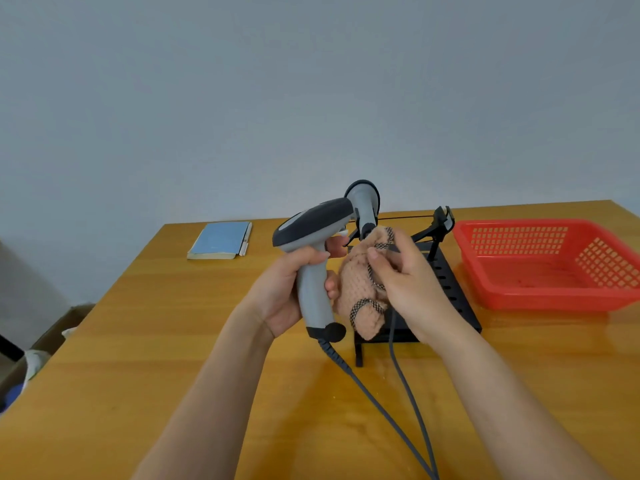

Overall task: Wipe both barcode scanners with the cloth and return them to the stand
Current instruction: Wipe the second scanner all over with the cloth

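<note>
At the right end of the wooden worktop [145, 358] sits a red plastic basket [540, 268] with slotted walls; nothing can be made out inside it beyond its own floor. Just left of the basket stands the black stand [450, 289], a slotted base with slim arms, one cradle [444, 218] at its far right empty. A second scanner [363, 202] rests head-up on the stand's left arm, grey with a dark rim, its lower part hidden behind the cloth.

The held scanner [313, 237] is above the worktop, in front of the stand. It is pistol-shaped, with a light grey grip, a dark grey top on the head and a pale trigger, and a grey cable [374, 396] trails from its butt toward the near edge. The left hand [287, 289] is wrapped round its grip. The right hand [405, 271] pinches a bunched peach cloth [360, 285] with black-checked trim, held just beside the grip.

Far left lies a blue notebook [221, 239] with a pen beside it.
</note>
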